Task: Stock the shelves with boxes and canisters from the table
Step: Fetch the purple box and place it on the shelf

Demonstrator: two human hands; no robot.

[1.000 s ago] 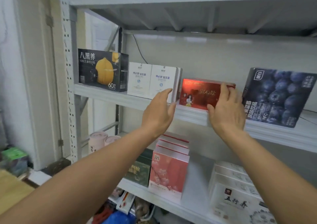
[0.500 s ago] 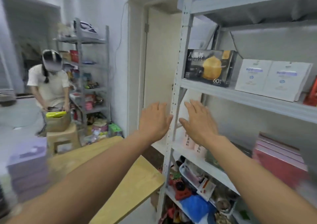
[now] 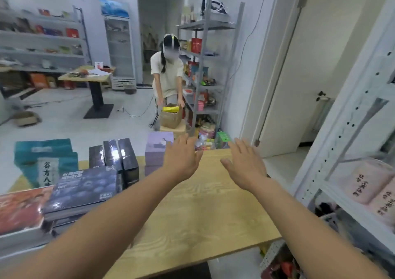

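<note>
Both my hands hover empty over the wooden table with fingers straight. My left hand is just in front of a stack of purple boxes. My right hand is above the table's far right corner. Left of the purple boxes stand three black boxes. A dark blueberry box lies on a stack at the left, with a red box beside it and teal boxes behind. The grey shelf unit stands at the right, holding pink canisters.
Another person bends over a brown bag on a stool beyond the table, next to a second shelf rack. A white door stands open at the right. A small table and a fridge are farther back.
I let go of the red box on the shelf and turned left to the table. Both hands came away empty and now hover over the tabletop.
</note>
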